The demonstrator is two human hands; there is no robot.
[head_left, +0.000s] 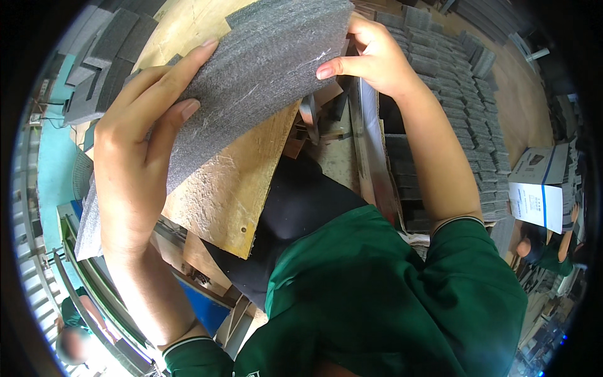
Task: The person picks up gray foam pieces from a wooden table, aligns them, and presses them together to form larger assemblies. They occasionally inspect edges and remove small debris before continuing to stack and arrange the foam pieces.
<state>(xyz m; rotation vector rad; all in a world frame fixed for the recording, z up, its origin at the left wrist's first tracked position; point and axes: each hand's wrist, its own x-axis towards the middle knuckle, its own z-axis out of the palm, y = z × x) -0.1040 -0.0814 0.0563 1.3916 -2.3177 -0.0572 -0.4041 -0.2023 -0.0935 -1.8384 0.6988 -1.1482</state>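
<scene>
A long, dark grey foam piece [264, 72] slants across the upper middle, over a worn wooden board [229, 188]. My left hand [138, 125] is closed on its left part, with the thumb and fingers lying over the upper face. At the far right end, my right hand [377, 60] pinches the foam's edge, thumb on top and the other fingers mostly hidden behind it. Pale loose fibres show on the foam near my right thumb. Part of the foam's left end is covered by my left hand and wrist.
Stacked grey foam pieces [449, 94] stand in rows beyond my right arm. More foam blocks [113, 44] lie at the upper left, by a teal surface [56, 151]. At the far right, a person is beside a cardboard box [537, 188]. Another person [88, 314] shows at lower left.
</scene>
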